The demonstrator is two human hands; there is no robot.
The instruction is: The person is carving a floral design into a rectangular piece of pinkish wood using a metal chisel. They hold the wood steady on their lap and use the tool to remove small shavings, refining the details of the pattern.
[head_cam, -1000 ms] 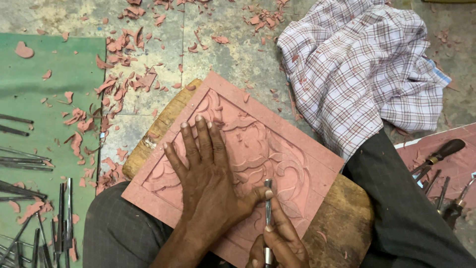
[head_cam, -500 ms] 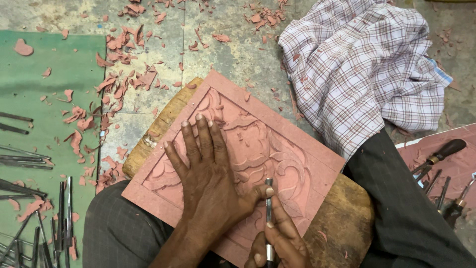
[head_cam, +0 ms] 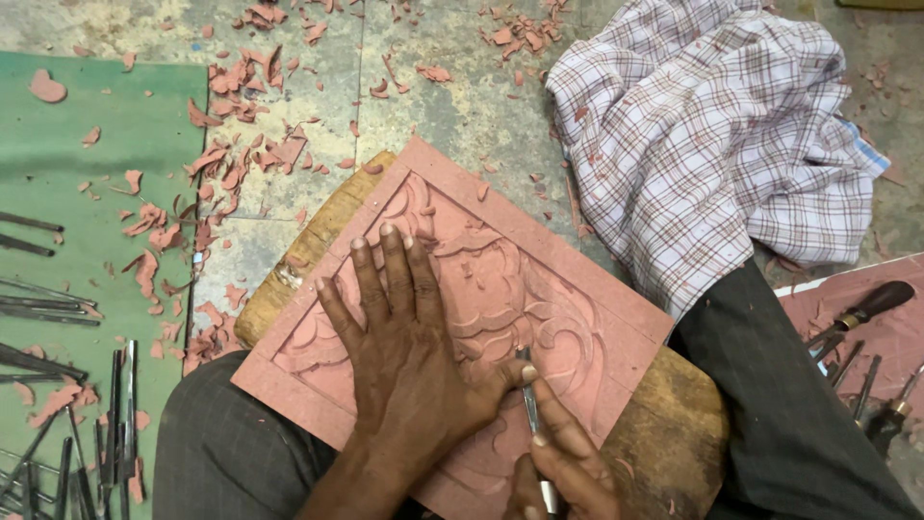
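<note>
Left hand [head_cam: 409, 356] lay flat, palm down, fingers spread, on the pink carved panel [head_cam: 500, 289]. It pressed on the panel's near-left half and gripped nothing; the thumb reached right to touch the tool shaft. Right hand [head_cam: 563, 462] was closed around a thin metal carving tool [head_cam: 529, 404], held near upright with its tip on the relief just right of the left thumb. The lower part of the tool ran out of view at the bottom.

The panel was square and sat rotated like a diamond on a worn wooden block [head_cam: 674, 424], which rested across the person's lap. The block showed past the panel's far-left edge and its near-right edge. The relief pattern had curved, scroll-like cuts inside a raised border. Dark trousers [head_cam: 789, 414] showed on both sides of the block.

On the stone floor [head_cam: 433, 106] beyond the block's far edge, pink shavings [head_cam: 241, 87] were scattered, thickest to the far left. A crumpled checked cloth [head_cam: 712, 135] lay on the floor at far right, touching the trouser leg. A green mat [head_cam: 67, 193] on the left carried a row of metal chisels [head_cam: 106, 414] near its near edge, plus more shavings. At the right edge lay more tools with dark handles [head_cam: 866, 308] on a pink slab [head_cam: 895, 337].
</note>
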